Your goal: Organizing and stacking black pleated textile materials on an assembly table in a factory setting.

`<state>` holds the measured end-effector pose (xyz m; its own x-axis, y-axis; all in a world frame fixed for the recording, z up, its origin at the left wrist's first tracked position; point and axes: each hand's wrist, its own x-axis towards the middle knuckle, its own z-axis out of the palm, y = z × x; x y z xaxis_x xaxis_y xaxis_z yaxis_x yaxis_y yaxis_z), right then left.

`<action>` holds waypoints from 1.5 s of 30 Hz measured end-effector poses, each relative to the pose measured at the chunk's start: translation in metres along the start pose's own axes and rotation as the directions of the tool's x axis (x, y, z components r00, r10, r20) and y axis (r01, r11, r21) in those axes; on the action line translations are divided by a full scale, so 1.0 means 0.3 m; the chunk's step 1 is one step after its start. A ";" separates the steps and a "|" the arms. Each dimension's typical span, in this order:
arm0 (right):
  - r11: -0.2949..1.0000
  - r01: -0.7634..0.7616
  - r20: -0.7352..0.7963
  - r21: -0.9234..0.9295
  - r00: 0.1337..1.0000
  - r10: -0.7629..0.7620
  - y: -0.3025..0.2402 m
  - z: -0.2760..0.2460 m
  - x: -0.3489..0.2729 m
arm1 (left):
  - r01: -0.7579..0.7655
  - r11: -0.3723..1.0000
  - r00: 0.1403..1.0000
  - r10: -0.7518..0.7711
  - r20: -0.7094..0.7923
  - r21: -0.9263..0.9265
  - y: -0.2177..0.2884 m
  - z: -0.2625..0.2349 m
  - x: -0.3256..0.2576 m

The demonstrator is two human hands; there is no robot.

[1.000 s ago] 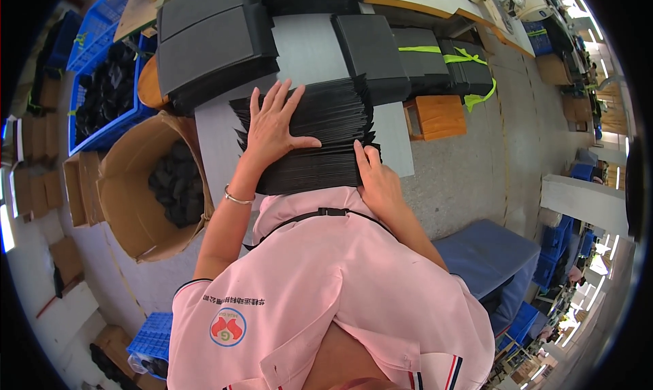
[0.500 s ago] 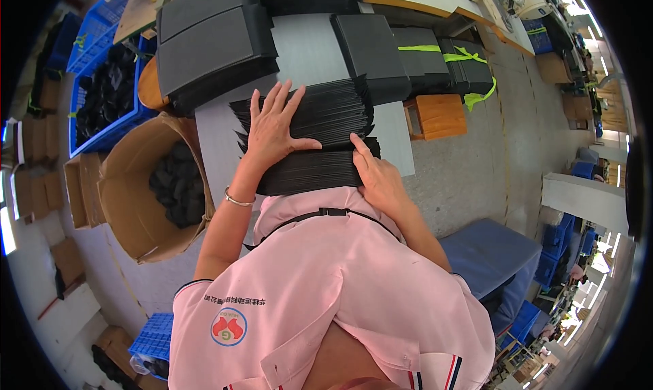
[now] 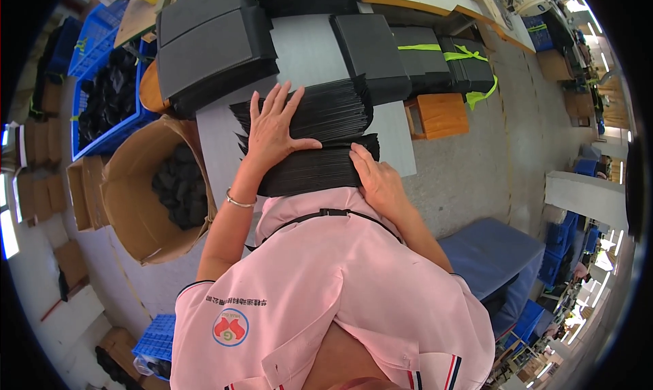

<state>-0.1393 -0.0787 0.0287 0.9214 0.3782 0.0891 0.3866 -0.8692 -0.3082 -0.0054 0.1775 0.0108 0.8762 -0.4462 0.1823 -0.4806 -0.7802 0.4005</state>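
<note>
Black thin sheets (image 3: 309, 171) are packed on edge in a long row on the pale table, right against my waist. A narrow gap runs across the row. My left hand (image 3: 271, 133) lies over the left part of the row, fingers spread wide, with the thumb stretched along the gap. At the right end of that gap, my right hand (image 3: 375, 177) rests its outstretched fingertips on the edges of the sheets. Its thumb is hidden. Beyond the row, large flat stacks of black panels (image 3: 211, 53) stand at the far left, and another black stack (image 3: 367, 46) at the far right.
A cardboard box (image 3: 129, 199) with dark pieces stands left of the table, near a blue crate (image 3: 144, 114) of black pieces. Bundles tied with green strips (image 3: 466, 54) lie at the far right, above a wooden stool (image 3: 442, 116). A blue-covered block (image 3: 493, 257) sits at my right.
My right hand's fingertips have shifted slightly nearer to me, down to the gap in the row. My left hand stays spread in the same place.
</note>
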 end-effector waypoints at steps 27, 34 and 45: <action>0.989 -0.134 0.117 -0.056 0.983 0.140 -0.049 -0.020 0.049 | 0.000 0.999 0.999 0.001 -0.044 0.039 0.004 0.020 -0.007; 0.990 -0.126 0.091 -0.057 0.987 0.131 -0.041 -0.018 0.046 | 0.000 1.000 0.999 0.001 -0.041 0.021 0.011 0.010 -0.014; 0.981 -0.180 0.165 -0.074 0.968 0.190 -0.066 -0.051 0.036 | 0.006 0.999 0.998 -0.003 -0.060 0.054 0.003 0.030 -0.013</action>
<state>-0.1364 -0.0621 0.0502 0.9588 0.2531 -0.1288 0.2160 -0.9444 -0.2480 -0.0095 0.1746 0.0025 0.8782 -0.4167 0.2348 -0.4765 -0.8054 0.3525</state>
